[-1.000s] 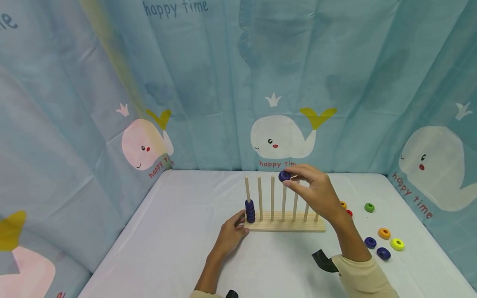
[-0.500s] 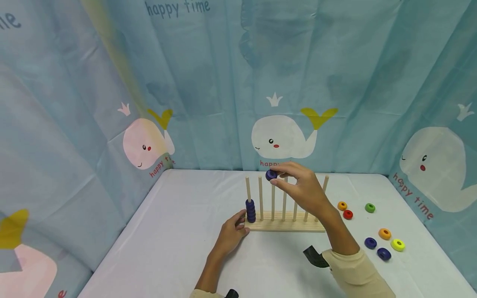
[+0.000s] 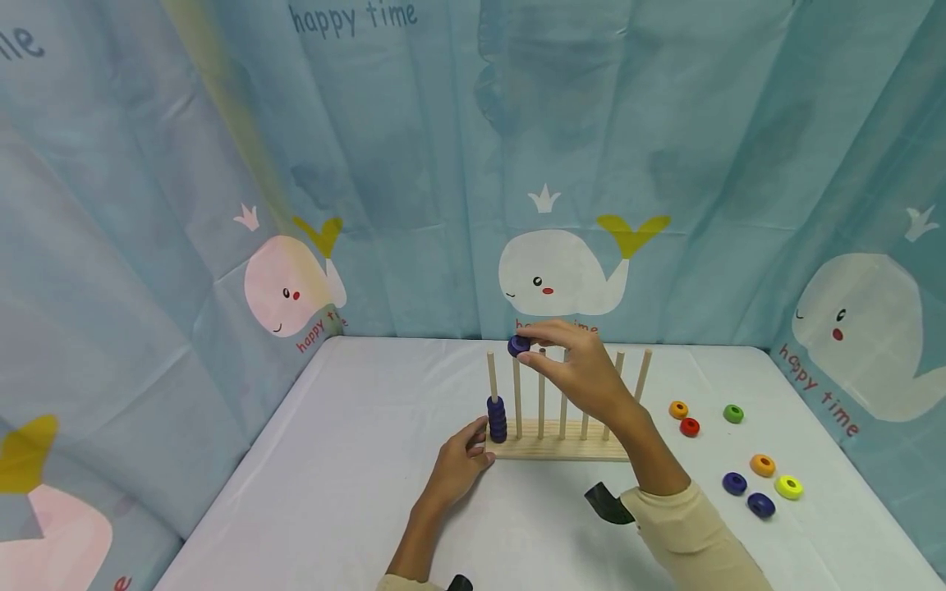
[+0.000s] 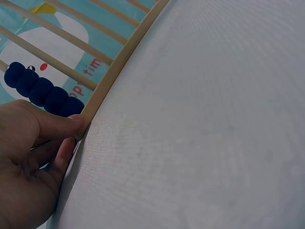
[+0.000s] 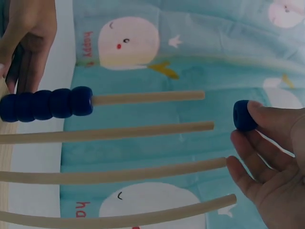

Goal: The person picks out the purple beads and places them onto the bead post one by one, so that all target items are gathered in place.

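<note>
A pegged wooden stand (image 3: 562,448) has several upright rods, and the leftmost one carries a stack of dark blue beads (image 3: 497,419). My right hand (image 3: 580,369) pinches one more dark blue bead (image 3: 519,346) between thumb and fingers. In the head view this bead overlaps the top of the second rod; the right wrist view has it just beyond the rod tips (image 5: 209,126), with a gap. At the stand's left end my left hand (image 3: 456,466) grips the base, its thumb on the front edge, as the left wrist view also shows (image 4: 28,157).
On the white table (image 3: 332,509), right of the stand, lie loose beads: an orange bead (image 3: 678,410), a red bead (image 3: 690,427), a green bead (image 3: 733,414), a yellow bead (image 3: 789,487) and blue beads (image 3: 761,505). A whale-print curtain (image 3: 414,164) hangs behind.
My right hand has moved left with the blue bead, from above the stand's middle rods to the second rod's top. The left hand has stayed on the base.
</note>
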The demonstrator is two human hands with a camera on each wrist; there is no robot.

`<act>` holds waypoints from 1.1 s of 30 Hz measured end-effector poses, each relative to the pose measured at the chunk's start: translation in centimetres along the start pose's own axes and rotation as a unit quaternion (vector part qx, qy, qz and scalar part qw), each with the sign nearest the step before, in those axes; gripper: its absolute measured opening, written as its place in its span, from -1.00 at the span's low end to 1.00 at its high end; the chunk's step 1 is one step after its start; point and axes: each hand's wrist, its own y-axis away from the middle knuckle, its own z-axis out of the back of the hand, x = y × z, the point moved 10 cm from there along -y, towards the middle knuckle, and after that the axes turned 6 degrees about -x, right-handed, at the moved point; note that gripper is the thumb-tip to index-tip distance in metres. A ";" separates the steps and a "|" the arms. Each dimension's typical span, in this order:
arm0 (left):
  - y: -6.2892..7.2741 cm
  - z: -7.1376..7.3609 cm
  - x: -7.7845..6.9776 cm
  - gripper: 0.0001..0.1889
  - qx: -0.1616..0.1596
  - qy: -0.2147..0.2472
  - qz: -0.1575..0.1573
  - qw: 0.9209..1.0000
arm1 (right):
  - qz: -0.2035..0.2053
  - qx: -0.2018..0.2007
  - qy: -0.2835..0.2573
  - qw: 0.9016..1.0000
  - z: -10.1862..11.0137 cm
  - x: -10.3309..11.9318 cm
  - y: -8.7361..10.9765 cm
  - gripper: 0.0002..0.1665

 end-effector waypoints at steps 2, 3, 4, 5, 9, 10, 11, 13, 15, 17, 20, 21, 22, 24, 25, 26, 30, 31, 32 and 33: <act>0.0 0.0 0.1 -0.34 0.001 -0.001 0.006 1.000 | -0.003 0.000 -0.005 1.000 -0.2 0.0 0.0 -0.60; 0.0 0.0 0.1 -0.34 0.002 0.000 0.004 1.000 | -0.006 0.000 -0.007 1.000 -0.3 -0.1 -0.1 -0.60; 0.0 0.0 0.0 -0.34 0.002 0.002 0.005 1.000 | -0.007 0.000 -0.008 1.000 -0.5 -0.1 -0.1 -0.60; 0.0 0.0 0.0 -0.34 0.001 0.003 0.003 1.000 | -0.009 0.001 -0.011 1.000 -0.6 -0.1 -0.1 -0.60; 0.0 0.0 0.0 -0.34 0.002 0.005 0.004 1.000 | -0.013 0.009 -0.010 1.000 -1.4 -0.2 -0.2 -0.61; 0.0 0.0 0.1 -0.34 0.001 0.004 0.009 1.000 | -0.014 0.013 -0.007 1.000 -1.6 -0.2 -0.2 -0.61; 0.0 0.0 0.1 -0.34 0.001 0.004 0.011 1.000 | -0.015 0.016 -0.005 1.000 -1.8 -0.3 -0.2 -0.61; 0.0 0.0 0.2 -0.34 0.001 0.003 0.016 1.000 | -0.016 0.024 0.003 1.000 -2.3 -0.4 -0.2 -0.61; 0.0 0.0 0.3 -0.34 0.000 0.002 0.020 1.000 | -0.016 0.029 0.007 0.999 -2.7 -0.4 -0.2 -0.61; 0.0 0.0 0.3 -0.35 0.000 0.003 0.020 1.000 | -0.013 0.031 0.012 0.999 -2.9 -0.4 -0.3 -0.61; 0.0 0.0 0.1 -0.35 0.001 0.003 0.016 1.000 | -0.010 0.029 0.014 0.999 -3.1 -0.3 -0.3 -0.62; 0.0 0.0 0.1 -0.35 0.002 0.003 0.015 1.000 | -0.010 0.028 0.016 0.999 -3.1 -0.2 -0.3 -0.62; 0.0 0.0 0.0 -0.35 0.001 0.003 0.013 1.000 | -0.010 0.028 0.015 0.999 -3.2 -0.2 -0.3 -0.62; 0.0 0.1 -0.1 -0.35 0.002 0.003 0.011 1.000 | -0.011 0.028 0.014 0.999 -3.3 -0.2 -0.4 -0.62; 0.0 0.1 -0.1 -0.35 0.002 0.003 0.011 1.000 | -0.011 0.029 0.012 0.999 -3.4 -0.2 -0.4 -0.62; 0.0 0.1 -0.1 -0.35 0.002 0.003 0.010 1.000 | -0.010 0.029 0.013 0.999 -3.5 -0.2 -0.5 -0.62; 0.1 0.0 0.0 -0.35 0.005 -0.002 0.010 1.000 | -0.005 0.030 0.014 0.999 -3.9 -0.3 -0.6 -0.62; 0.1 0.0 0.1 -0.35 0.005 -0.003 0.009 1.000 | -0.005 0.030 0.014 0.999 -3.9 -0.3 -0.7 -0.63; 0.1 0.0 0.1 -0.35 0.005 -0.004 0.009 1.000 | -0.005 0.029 0.012 0.999 -4.0 -0.3 -0.7 -0.63; 0.1 -0.1 0.2 -0.35 0.005 -0.005 0.009 1.000 | -0.007 0.029 0.009 1.000 -4.0 -0.4 -0.7 -0.64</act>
